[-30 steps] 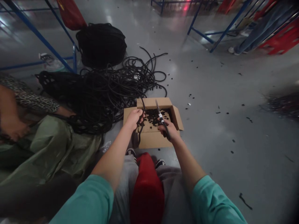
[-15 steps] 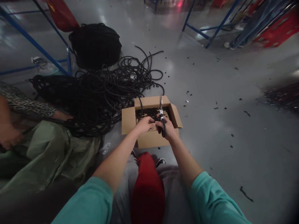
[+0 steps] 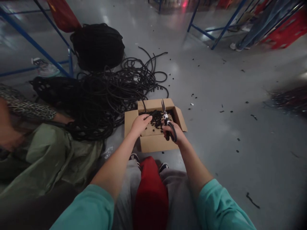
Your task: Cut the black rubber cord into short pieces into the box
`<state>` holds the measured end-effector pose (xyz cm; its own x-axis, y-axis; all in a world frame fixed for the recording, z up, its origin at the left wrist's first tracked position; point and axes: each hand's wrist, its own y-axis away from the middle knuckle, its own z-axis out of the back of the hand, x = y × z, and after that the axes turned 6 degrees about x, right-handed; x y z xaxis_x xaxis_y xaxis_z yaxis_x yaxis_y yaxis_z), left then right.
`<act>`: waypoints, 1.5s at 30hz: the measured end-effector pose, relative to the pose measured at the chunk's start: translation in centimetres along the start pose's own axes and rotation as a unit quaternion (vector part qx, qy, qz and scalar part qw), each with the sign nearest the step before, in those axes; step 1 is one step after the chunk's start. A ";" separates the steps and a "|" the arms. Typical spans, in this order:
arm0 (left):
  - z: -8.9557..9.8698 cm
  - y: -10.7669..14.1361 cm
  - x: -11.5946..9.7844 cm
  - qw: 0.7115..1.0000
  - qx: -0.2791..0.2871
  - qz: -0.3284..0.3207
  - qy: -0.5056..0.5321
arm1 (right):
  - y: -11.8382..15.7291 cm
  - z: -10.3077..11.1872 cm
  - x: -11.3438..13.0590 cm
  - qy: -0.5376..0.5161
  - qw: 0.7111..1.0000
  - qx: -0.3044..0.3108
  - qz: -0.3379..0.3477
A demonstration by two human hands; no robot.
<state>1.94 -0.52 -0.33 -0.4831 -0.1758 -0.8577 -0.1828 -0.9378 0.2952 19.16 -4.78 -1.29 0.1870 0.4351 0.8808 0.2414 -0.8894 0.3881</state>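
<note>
My left hand [image 3: 141,124] is closed over the left side of an open cardboard box [image 3: 157,146]. A black cord [image 3: 144,104] runs down over the box's back edge to its fingers, and a short dark end shows at the fingertips. My right hand [image 3: 176,132], over the box's right side, is wrapped round the handles of a pair of scissors [image 3: 166,118]. Their blades point away from me and stand slightly apart. Between the hands, small black cut pieces [image 3: 156,119] lie heaped on the box's bottom.
A large tangle of black cord [image 3: 112,86] lies beyond the box to the left, with a big black coil [image 3: 98,46] behind it. At the left, another person's arm [image 3: 8,134] rests near green sheeting [image 3: 48,153]. Blue metal frames [image 3: 203,33] stand farther back.
My hands have moved apart: the left went left, the right slightly right with the scissors, which now tilt left. More of the black pieces in the box shows.
</note>
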 end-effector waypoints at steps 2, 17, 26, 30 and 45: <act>0.8 0.1 0.1 0.999 -0.017 -0.019 -0.030 | 0.2 -0.1 0.1 0.006 1.000 0.027 -0.012; 1.8 1.0 -1.0 0.986 -0.066 0.000 -0.152 | 0.1 -0.3 -0.7 0.086 0.988 0.127 -0.029; 1.3 1.6 -2.5 0.972 -0.055 0.037 -0.224 | -0.1 -0.3 -0.7 0.075 0.991 0.104 -0.032; 1.1 1.8 -2.8 0.967 -0.053 0.046 -0.246 | -0.1 -0.5 -0.6 0.077 0.992 0.095 -0.018; 0.7 1.9 -3.2 0.961 -0.032 0.027 -0.275 | -0.4 -0.3 -0.7 0.072 0.993 0.088 -0.007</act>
<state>2.53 -1.55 3.32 -0.8727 -0.0573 -0.4849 -0.0993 -0.9515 0.2913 18.61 -4.76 -1.96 0.0471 0.4115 0.9102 0.4087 -0.8394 0.3583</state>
